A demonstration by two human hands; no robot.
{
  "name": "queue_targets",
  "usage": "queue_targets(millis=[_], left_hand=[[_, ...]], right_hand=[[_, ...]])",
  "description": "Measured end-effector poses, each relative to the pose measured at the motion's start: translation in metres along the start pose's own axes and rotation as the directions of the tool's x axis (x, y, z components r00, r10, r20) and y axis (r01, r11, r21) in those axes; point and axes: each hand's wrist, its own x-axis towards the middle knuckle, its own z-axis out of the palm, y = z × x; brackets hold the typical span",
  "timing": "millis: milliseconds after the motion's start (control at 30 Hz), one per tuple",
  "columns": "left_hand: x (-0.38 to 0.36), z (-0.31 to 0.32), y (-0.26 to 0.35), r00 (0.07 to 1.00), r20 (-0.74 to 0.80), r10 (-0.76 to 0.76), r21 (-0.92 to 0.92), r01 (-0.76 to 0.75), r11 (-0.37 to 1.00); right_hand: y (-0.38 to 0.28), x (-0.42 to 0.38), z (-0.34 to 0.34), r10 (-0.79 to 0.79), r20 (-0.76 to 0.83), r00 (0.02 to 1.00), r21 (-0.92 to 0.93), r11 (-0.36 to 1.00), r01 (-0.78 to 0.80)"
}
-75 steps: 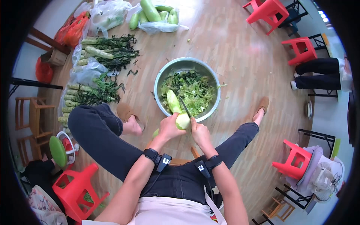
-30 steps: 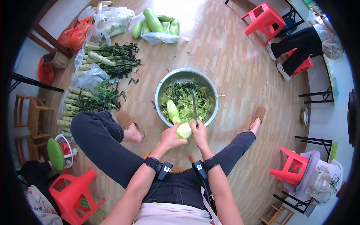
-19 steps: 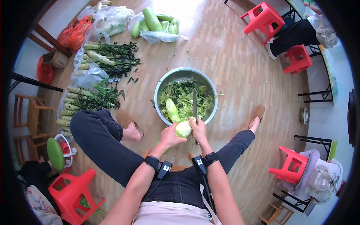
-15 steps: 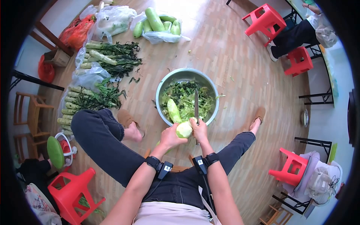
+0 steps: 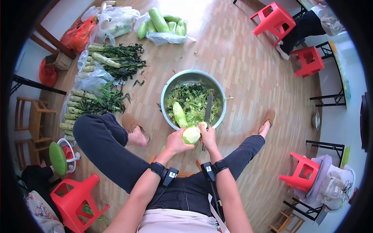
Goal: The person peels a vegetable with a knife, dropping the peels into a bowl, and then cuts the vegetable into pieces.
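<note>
My left hand [image 5: 178, 142] is wrapped round a pale green peeled vegetable [image 5: 191, 136] over the near rim of the bowl; its kind is not clear. In my right hand [image 5: 208, 138] is a kitchen knife [image 5: 209, 108], its blade pointing away over the bowl. By my right thumb sits a small pale piece [image 5: 203, 124], close to the vegetable. The metal bowl [image 5: 164, 95] stands on the floor between my feet, with green peelings and leaves [image 5: 194, 101] inside. A longer light green piece [image 5: 179, 114] leans in its near left part.
Leafy green stalks [image 5: 104, 58] lie on plastic at the left. Behind them, long green gourds [image 5: 158, 20] sit in a plastic bag. Red stools [image 5: 273, 21] stand at the sides. A person [image 5: 307, 29] is at the top right.
The knife blade has swung slightly to the right and shows broader. A pale piece stands out more by my right thumb. My left hand stays nearly still. The person at top right has shifted.
</note>
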Motion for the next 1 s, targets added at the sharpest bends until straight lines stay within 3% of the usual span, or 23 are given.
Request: queue_targets(millis=[33,100,133,167,200,233,267,300,400,500,567,700,833,933,1000], left_hand=[[0.0,0.0,0.0,1.0,-0.001,0.005,-0.005,-0.005,1.0],[0.001,0.001,0.001,1.0,0.004,0.014,-0.007,-0.014,1.0],[0.001,0.003,0.003,0.999,-0.016,0.048,-0.178,-0.05,0.983],[0.001,0.006,0.005,0.996,-0.039,0.078,-0.345,-0.087,0.935],[0.003,0.01,0.003,0.996,-0.03,0.084,-0.348,-0.089,0.933],[0.006,0.012,-0.002,0.993,-0.079,0.087,-0.513,-0.116,0.851],[0.009,0.013,-0.006,0.988,-0.132,0.079,-0.658,-0.147,0.738],[0.012,0.009,-0.008,0.987,-0.139,0.079,-0.658,-0.151,0.738],[0.016,-0.003,-0.009,0.981,-0.195,0.021,-0.792,-0.17,0.586],[0.013,-0.011,-0.002,0.978,-0.202,0.054,-0.747,-0.189,0.638],[0.014,-0.003,-0.008,0.98,-0.195,0.04,-0.761,-0.177,0.624],[0.015,0.002,-0.009,0.989,-0.141,0.036,-0.767,-0.132,0.628],[0.012,0.002,-0.009,0.992,-0.127,0.022,-0.738,-0.109,0.666],[0.017,0.008,-0.017,0.989,-0.144,-0.045,-0.756,-0.08,0.649],[0.018,0.005,-0.019,0.98,-0.156,-0.125,-0.838,-0.064,0.542]], right_hand=[[0.0,-0.002,-0.001,0.002,-0.001,1.0,0.002,1.0,-0.002],[-0.003,-0.006,-0.003,0.165,-0.015,0.986,0.365,0.919,-0.148],[-0.01,-0.008,-0.006,0.271,0.027,0.962,0.446,0.858,-0.254],[-0.01,-0.007,-0.009,0.273,0.017,0.962,0.449,0.857,-0.251],[-0.009,-0.005,-0.013,0.279,0.08,0.957,0.559,0.782,-0.275],[-0.009,-0.004,-0.017,0.273,0.148,0.951,0.654,0.694,-0.301],[-0.01,-0.003,-0.024,0.312,0.158,0.937,0.703,0.631,-0.328],[-0.008,-0.002,-0.028,0.343,0.137,0.929,0.753,0.573,-0.322],[-0.007,-0.006,-0.032,0.348,0.109,0.931,0.635,0.696,-0.335],[-0.013,-0.009,-0.033,0.353,0.113,0.929,0.553,0.754,-0.354],[-0.01,-0.005,-0.031,0.26,0.025,0.965,0.564,0.793,-0.228],[0.0,-0.009,-0.03,0.261,0.003,0.965,0.529,0.819,-0.223],[0.026,-0.028,-0.019,0.327,0.052,0.944,0.395,0.861,-0.32],[0.055,-0.04,-0.007,0.407,0.099,0.908,0.411,0.815,-0.409],[0.065,-0.044,0.0,0.485,0.133,0.864,0.405,0.769,-0.494]])
